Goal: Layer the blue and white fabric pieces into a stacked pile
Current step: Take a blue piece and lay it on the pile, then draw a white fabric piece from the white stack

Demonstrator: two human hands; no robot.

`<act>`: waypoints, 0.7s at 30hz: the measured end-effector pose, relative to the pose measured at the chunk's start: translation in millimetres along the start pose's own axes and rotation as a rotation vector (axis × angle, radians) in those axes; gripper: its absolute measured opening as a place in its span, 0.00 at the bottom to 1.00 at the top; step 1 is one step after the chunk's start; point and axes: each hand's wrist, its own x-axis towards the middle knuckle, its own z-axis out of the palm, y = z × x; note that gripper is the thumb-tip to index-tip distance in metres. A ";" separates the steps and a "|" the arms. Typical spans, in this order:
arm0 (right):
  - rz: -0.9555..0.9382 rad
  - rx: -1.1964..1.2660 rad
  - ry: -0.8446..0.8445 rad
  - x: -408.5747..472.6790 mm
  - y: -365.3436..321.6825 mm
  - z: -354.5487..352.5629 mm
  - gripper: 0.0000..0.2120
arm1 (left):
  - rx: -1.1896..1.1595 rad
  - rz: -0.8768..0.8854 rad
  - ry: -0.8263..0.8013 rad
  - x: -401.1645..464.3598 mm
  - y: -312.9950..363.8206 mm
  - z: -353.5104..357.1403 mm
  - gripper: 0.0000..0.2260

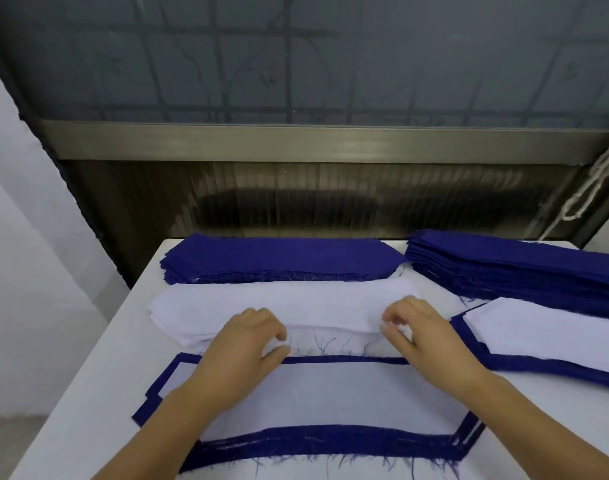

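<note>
A layered pile [330, 400] of blue and white pieces lies near the table's front, a white piece on top with blue edges showing around it. Behind it sits a stack of white pieces [285, 303], and behind that a stack of blue pieces [278, 259]. My left hand [240, 355] and my right hand [424, 337] rest at the near edge of the white stack. Both pinch the front edge of its top white piece, fingers curled.
A second tall stack of blue pieces [524, 271] lies at the back right. In front of it is another layered blue and white pile [545, 337]. The white table [98, 393] ends at the left. A dark window wall [296, 195] stands behind.
</note>
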 end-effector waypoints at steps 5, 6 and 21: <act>0.017 -0.074 -0.095 54.5 5.4 19.5 0.09 | -0.134 -0.109 -0.019 63.3 13.7 11.6 0.07; 0.006 -0.092 -0.122 58.4 7.8 23.2 0.08 | -0.179 -0.133 -0.052 70.8 13.5 14.2 0.07; 0.156 -0.033 -0.249 87.4 13.0 27.0 0.14 | -0.117 -0.247 -0.154 100.3 14.2 25.3 0.09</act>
